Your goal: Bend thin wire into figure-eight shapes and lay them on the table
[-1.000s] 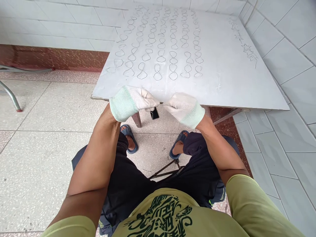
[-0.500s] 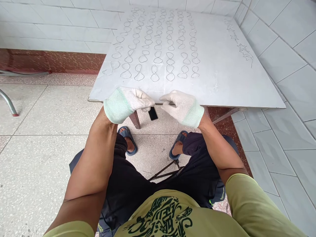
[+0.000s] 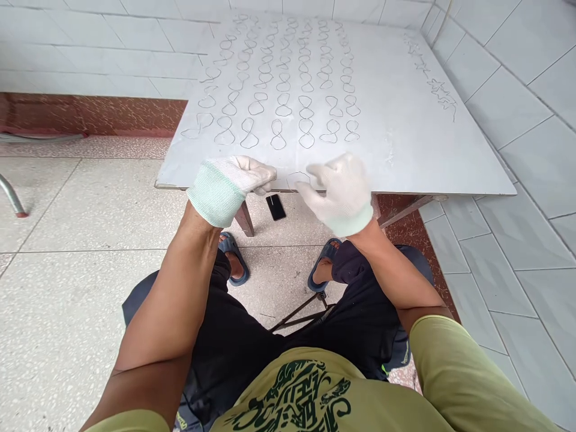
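Observation:
My left hand (image 3: 249, 175), in a white knit glove with a green cuff, is pinched closed at the table's front edge. A thin bent wire (image 3: 299, 173) shows between my hands, part of it curved in a loop. It seems to run from the left fingertips, though its held end is hidden. My right hand (image 3: 339, 186), gloved too and slightly blurred, is just right of the wire with thumb and forefinger apart. Beyond both hands, rows of wire figure-eights (image 3: 306, 132) lie on the white tabletop (image 3: 405, 162).
Several tangled, star-like wire shapes (image 3: 443, 93) lie along the tabletop's right side. Tiled walls (image 3: 540, 120) border the table at the back and right. A black phone (image 3: 276, 207) is below the front edge, near my slippered feet. A metal chair leg (image 3: 12, 195) stands at left.
My right hand has opened its fingers and shifted slightly right, away from the left. The looped wire now shows between the hands. My left hand stays pinched, and the view has shifted slightly.

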### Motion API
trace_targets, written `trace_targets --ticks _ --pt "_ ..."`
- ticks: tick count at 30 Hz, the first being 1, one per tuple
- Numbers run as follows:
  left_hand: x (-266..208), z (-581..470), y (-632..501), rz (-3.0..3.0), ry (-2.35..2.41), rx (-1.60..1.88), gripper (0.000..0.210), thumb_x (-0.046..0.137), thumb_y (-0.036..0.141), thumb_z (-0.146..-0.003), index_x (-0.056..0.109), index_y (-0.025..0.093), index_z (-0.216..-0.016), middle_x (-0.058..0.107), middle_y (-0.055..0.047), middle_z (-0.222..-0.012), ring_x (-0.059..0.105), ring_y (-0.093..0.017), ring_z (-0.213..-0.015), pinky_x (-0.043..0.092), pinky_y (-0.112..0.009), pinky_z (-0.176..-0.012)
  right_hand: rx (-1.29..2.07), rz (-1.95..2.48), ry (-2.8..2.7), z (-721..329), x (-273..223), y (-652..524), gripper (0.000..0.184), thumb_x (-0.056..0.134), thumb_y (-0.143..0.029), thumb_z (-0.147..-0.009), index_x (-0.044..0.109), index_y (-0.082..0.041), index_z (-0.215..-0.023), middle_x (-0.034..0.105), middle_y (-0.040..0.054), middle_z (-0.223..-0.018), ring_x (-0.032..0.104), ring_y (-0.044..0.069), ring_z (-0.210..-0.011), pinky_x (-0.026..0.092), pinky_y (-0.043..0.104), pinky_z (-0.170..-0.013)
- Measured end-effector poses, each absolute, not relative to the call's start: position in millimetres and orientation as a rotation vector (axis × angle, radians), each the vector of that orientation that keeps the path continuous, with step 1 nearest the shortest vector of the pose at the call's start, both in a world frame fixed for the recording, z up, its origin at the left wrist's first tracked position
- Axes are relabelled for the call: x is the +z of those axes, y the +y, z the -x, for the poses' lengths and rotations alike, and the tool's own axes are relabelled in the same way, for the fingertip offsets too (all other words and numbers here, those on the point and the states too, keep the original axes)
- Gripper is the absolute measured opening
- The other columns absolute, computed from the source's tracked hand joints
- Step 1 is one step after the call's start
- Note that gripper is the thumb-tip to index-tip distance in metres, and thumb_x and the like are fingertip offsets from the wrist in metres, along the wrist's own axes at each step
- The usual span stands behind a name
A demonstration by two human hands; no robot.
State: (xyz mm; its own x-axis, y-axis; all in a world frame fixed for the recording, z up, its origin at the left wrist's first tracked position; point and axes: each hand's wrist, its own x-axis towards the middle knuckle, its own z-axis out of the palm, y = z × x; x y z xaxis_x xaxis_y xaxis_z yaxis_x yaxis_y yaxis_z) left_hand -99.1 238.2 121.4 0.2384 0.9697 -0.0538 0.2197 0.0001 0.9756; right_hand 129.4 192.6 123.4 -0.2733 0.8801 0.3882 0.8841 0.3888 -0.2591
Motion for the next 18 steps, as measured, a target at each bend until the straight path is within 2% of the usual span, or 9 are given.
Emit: trace_targets --ticks 2,3,7,10,14,18 --pt "121.3 100.5 239.1 -1.476 1.189 0.966 0.042 0.091 0.049 -0.080 0.069 0.019 -0.061 0.068 -0.005 -0.066 0.056 -0.012 -0.058 0.044 -0.029 -0.055 0.040 1.588 -2.138 -127.2 124.6 182.1 0.055 0.043 -0.049 -0.120 0.084 -0.022 -0.096 0.072 0.0105 -0.077 0.072 0.030 -0.086 0.047 0.041 -0.078" --pt "121.4 100.8 238.7 -1.473 1.200 0.976 0.041 0.092 0.049 -0.078 0.069 0.019 -0.061 0.068 -0.006 -0.066 0.057 -0.013 -0.058 0.043 -0.029 -0.054 0.105 1.607 -2.122 -124.3 123.5 178.1 0.053 0.043 -0.048 -0.121 0.083 -0.023 -0.096 0.072 0.0079 -0.073 0.071 0.027 -0.079 0.044 0.039 -0.073" --pt "122.5 98.2 234.6 -1.426 1.265 0.923 0.034 0.089 0.045 -0.079 0.069 0.021 -0.066 0.070 -0.005 -0.066 0.059 -0.015 -0.051 0.044 -0.030 -0.049 0.437 1.617 -2.068 -106.2 114.3 172.7 0.035 0.051 -0.041 -0.119 0.083 -0.027 -0.114 0.079 0.0015 -0.082 0.071 0.020 -0.073 0.042 0.033 -0.067" --pt "124.0 96.4 234.1 -1.489 1.226 0.921 0.032 0.086 0.043 -0.079 0.068 0.021 -0.065 0.069 -0.005 -0.063 0.059 -0.015 -0.053 0.046 -0.028 -0.050 0.556 1.632 -2.058 -96.9 109.9 174.0 0.035 0.050 -0.042 -0.119 0.082 -0.028 -0.116 0.077 -0.0006 -0.080 0.070 0.019 -0.070 0.042 0.032 -0.065" --pt "127.5 101.1 238.7 -1.516 1.228 0.919 0.032 0.087 0.043 -0.076 0.068 0.021 -0.062 0.066 -0.004 -0.060 0.059 -0.015 -0.055 0.046 -0.026 -0.050 0.414 1.580 -2.184 -99.3 108.2 173.8 0.046 0.046 -0.044 -0.121 0.083 -0.025 -0.101 0.075 0.0025 -0.080 0.069 0.020 -0.076 0.041 0.033 -0.068" --pt "130.8 111.7 242.8 -1.519 1.230 0.863 0.034 0.084 0.044 -0.077 0.067 0.021 -0.060 0.064 -0.004 -0.060 0.053 -0.014 -0.049 0.046 -0.029 -0.050 0.028 1.271 -2.460 -110.5 105.0 176.5 0.054 0.041 -0.038 -0.122 0.087 -0.023 -0.101 0.077 0.0082 -0.082 0.068 0.026 -0.082 0.041 0.039 -0.072"
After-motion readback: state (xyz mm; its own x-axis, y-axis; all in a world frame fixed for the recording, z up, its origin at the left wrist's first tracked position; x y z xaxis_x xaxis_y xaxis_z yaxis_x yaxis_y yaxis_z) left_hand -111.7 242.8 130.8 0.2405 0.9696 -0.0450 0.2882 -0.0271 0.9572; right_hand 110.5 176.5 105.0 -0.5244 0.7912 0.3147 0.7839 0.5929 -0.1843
